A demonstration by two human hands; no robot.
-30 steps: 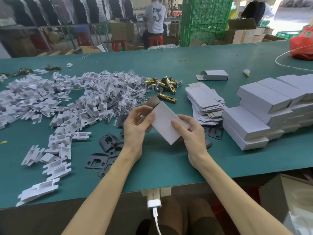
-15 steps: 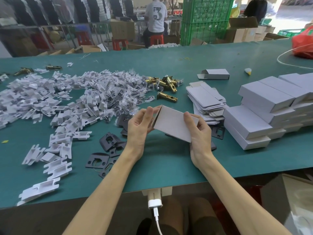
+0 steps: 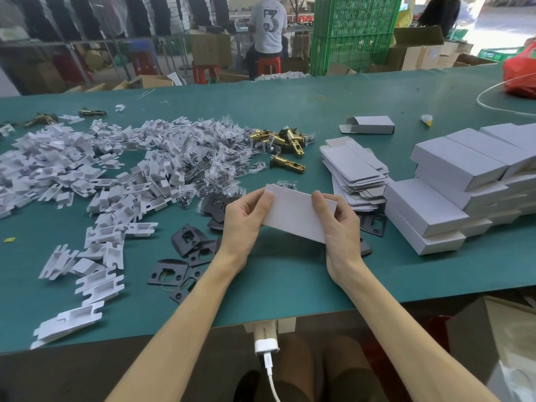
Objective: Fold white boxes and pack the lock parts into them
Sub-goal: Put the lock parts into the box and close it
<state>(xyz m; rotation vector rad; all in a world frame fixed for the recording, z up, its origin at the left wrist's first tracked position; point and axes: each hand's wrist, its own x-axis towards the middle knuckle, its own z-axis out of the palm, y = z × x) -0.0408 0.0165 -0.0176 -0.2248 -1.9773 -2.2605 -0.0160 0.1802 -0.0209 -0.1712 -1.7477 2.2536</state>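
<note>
White box [image 3: 295, 214] pinched between left hand [image 3: 245, 220] and right hand [image 3: 339, 224], fingers curled.

We work at a green table [image 3: 290, 271]. On its left we see a wide heap of white plastic inserts [image 3: 72, 169], with clear screw bags [image 3: 214, 158] against its right side. Brass latch bolts [image 3: 285, 140] lie beyond them, and black strike plates [image 3: 166, 272] lie near the front edge. To the right sit flat box blanks [image 3: 351, 162], stacked folded boxes [image 3: 426, 204], and one open box [image 3: 372, 124] farther back.

I can read only a large dark 3, on the back of the seated person's white T-shirt [image 3: 268, 24]
</note>
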